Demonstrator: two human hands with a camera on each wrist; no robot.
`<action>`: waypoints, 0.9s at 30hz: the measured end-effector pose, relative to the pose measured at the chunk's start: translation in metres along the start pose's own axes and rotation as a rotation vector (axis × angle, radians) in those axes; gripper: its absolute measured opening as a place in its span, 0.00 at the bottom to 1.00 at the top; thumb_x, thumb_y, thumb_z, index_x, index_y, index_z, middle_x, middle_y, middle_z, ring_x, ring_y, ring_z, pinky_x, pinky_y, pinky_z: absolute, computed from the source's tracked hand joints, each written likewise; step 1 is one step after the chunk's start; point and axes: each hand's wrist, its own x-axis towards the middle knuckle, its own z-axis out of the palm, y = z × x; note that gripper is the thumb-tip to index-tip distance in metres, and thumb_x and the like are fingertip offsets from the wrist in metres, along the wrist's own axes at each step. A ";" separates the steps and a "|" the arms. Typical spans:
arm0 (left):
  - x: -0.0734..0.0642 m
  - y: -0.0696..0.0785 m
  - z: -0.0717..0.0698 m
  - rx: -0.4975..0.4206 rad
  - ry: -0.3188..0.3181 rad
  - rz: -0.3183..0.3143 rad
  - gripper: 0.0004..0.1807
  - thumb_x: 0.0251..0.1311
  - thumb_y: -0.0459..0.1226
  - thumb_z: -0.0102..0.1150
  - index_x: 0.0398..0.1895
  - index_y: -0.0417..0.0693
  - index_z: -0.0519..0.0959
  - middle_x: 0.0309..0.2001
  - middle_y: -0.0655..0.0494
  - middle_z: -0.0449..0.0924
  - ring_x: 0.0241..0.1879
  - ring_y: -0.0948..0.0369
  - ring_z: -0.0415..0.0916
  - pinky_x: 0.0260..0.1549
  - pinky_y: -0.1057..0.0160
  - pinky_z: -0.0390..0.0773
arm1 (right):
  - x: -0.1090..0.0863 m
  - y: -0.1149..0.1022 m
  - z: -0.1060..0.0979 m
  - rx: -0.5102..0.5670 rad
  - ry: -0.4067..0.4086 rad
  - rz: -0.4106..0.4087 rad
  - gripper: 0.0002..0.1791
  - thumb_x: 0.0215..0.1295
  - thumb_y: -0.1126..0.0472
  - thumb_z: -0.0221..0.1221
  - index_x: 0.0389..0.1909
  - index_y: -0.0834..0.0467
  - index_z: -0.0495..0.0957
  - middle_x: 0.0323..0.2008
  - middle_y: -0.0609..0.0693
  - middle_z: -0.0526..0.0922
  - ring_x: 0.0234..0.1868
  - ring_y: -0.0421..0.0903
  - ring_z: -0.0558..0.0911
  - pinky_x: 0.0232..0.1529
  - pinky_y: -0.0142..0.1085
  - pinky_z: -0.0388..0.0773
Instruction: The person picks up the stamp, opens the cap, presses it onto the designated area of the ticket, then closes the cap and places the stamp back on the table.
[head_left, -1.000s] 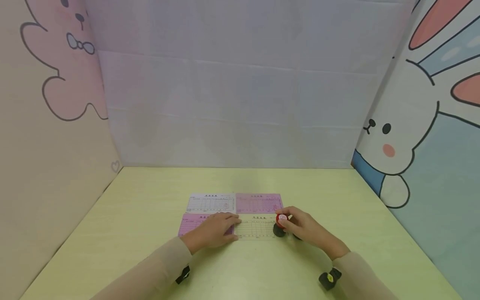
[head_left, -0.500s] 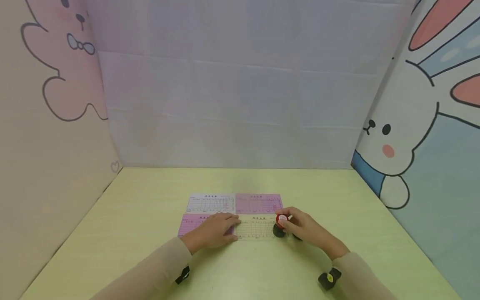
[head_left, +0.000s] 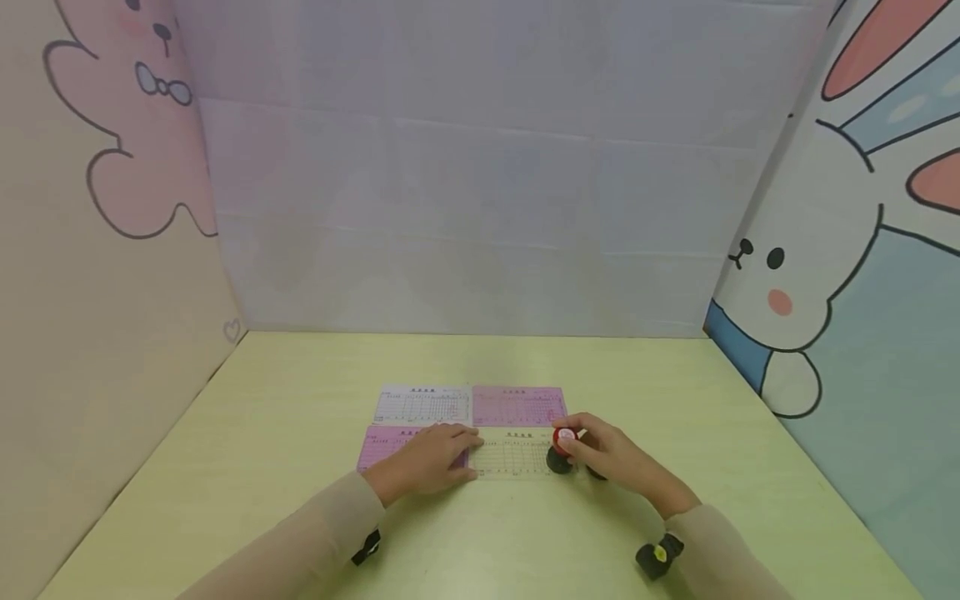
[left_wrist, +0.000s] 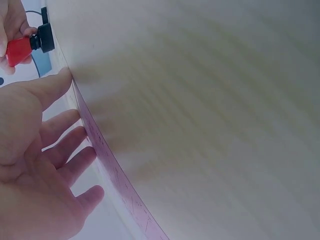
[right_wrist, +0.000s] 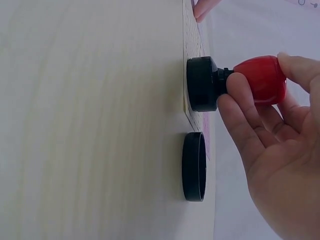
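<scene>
A self-inking style stamp with a red handle [right_wrist: 264, 79] and a round black base [right_wrist: 201, 84] stands upright on the right end of a pale yellow printed form [head_left: 510, 457]. My right hand [head_left: 613, 457] grips the red handle between thumb and fingers. Beside the base, on the table, lies a shallow round black cap [right_wrist: 194, 167], mostly hidden behind the hand in the head view. With fingers spread and relaxed, my left hand [head_left: 431, 460] rests across a purple form [head_left: 381, 446], its fingertips on the left edge of the yellow one.
Behind these two, a white form [head_left: 422, 406] and a pink form [head_left: 519, 407] lie edge to edge on the light yellow table [head_left: 225, 492]. A pale curtain [head_left: 480, 183] closes off the back. Cartoon-printed walls stand at both sides; a black band [head_left: 660, 557] is at the right wrist.
</scene>
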 end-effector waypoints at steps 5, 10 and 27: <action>-0.001 0.000 0.001 -0.010 -0.002 0.000 0.29 0.68 0.50 0.61 0.68 0.46 0.74 0.68 0.49 0.71 0.68 0.48 0.67 0.68 0.46 0.64 | 0.001 0.003 0.000 -0.017 -0.014 0.042 0.22 0.78 0.56 0.53 0.64 0.66 0.70 0.46 0.55 0.81 0.42 0.52 0.84 0.41 0.38 0.81; 0.000 -0.001 0.004 -0.007 0.005 0.001 0.29 0.68 0.50 0.61 0.68 0.47 0.74 0.68 0.50 0.71 0.68 0.49 0.67 0.68 0.46 0.64 | 0.001 0.004 0.000 -0.016 -0.023 0.048 0.22 0.78 0.55 0.53 0.64 0.65 0.70 0.47 0.56 0.81 0.42 0.51 0.84 0.42 0.40 0.81; 0.001 -0.003 0.003 -0.010 -0.005 -0.011 0.29 0.68 0.50 0.61 0.68 0.47 0.74 0.69 0.51 0.71 0.68 0.49 0.66 0.68 0.46 0.63 | 0.004 0.001 -0.003 -0.014 -0.038 0.035 0.22 0.78 0.56 0.53 0.64 0.66 0.70 0.46 0.55 0.80 0.41 0.49 0.83 0.44 0.40 0.82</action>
